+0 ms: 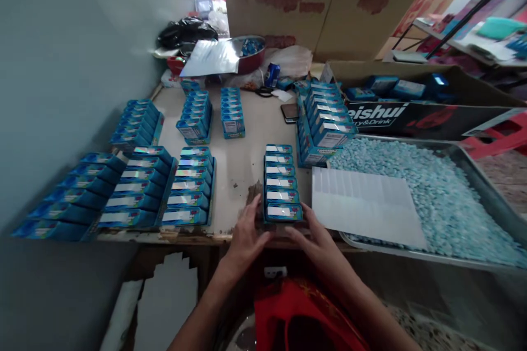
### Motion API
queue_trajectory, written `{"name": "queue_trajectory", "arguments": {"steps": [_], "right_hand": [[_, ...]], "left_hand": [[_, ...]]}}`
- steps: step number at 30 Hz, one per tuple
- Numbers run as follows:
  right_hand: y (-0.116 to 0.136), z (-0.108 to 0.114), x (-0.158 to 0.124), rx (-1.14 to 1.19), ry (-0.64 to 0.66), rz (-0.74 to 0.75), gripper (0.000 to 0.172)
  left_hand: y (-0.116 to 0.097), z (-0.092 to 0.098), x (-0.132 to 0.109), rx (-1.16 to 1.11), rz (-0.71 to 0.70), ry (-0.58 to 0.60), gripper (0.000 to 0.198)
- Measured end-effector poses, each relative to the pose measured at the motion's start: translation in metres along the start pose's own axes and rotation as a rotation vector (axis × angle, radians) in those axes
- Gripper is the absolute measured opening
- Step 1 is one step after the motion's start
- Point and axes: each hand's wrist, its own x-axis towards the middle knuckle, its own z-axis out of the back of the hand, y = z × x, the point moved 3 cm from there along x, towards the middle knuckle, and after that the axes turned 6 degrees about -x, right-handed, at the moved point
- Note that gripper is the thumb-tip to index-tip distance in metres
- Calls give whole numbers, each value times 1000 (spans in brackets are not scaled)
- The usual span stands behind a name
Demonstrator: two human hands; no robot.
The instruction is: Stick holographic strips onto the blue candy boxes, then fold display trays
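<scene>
A blue display tray filled with a row of small blue candy boxes (281, 182) sits at the table's front edge, each box with a whitish strip on top. My left hand (247, 231) is at the tray's near left corner, fingers stretched and apart. At the near right corner is my right hand (315, 234), its thumb spread away from the fingers. Both hands frame the tray's near end; whether the fingertips touch it is hard to tell. Close to my right hand lies a white sheet (366, 205) with rows of strips, resting over a metal tray of pale blue candies (415, 170).
More filled trays (187, 192) stand on the left and back of the table (257, 115). Stacked trays (325, 120) stand right, near a phone (289, 113) and scissors (264, 91). An open carton (411, 120) holds blue packs. A bowl (249, 57) and a can (272, 74) are behind.
</scene>
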Motion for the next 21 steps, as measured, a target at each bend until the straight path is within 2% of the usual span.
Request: {"name": "queue_trajectory", "arguments": {"steps": [2,4,7,9,12,15,17,19,20,21], "right_hand": [[-6,-4,8,12,-53,59,69],[-6,-8,25,63,-114,106,68],[9,-9,57,111,-168,188,71],[27,-6,72,57,-227,267,67],[51,4,72,-101,-308,409,53],[53,24,51,-179,-338,457,34],[41,41,33,-141,-339,379,24],[24,55,16,-46,-299,224,21],[17,60,8,5,-277,146,22],[12,64,2,53,-258,83,22]], "left_hand": [[-2,-3,14,56,-43,11,81],[-4,-7,36,104,-57,-27,75],[-8,-20,85,162,-90,-84,71],[-12,-33,123,180,-105,-93,74],[-15,-47,179,221,-73,-129,76],[-15,-43,213,179,11,-162,80],[-12,-25,223,161,70,-323,77],[-10,2,226,195,83,-621,76],[-8,14,228,219,77,-757,82],[-6,25,233,234,74,-841,92]]}}
